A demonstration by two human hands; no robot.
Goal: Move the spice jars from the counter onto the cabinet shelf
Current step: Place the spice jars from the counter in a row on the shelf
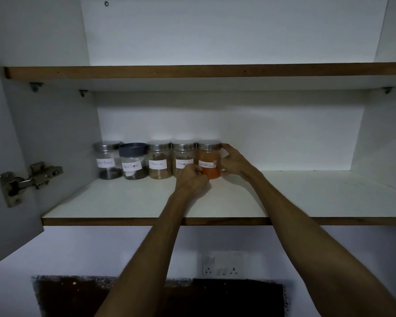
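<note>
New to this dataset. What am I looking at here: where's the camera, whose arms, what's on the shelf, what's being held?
There is no robot here: a person works with bare hands. The single picture comes from a wide-angle camera worn on the person's head, looking into an open wall cabinet.

On the lower shelf, five labelled spice jars stand in a row near the back. Four have metal lids; the second from the left has a dark lid.

Both hands are on the rightmost one, the orange chilli powder jar. The left hand is at its lower front and the right hand wraps its right side, fingers up by the lid. The jar sits on the shelf beside its neighbour.
</note>
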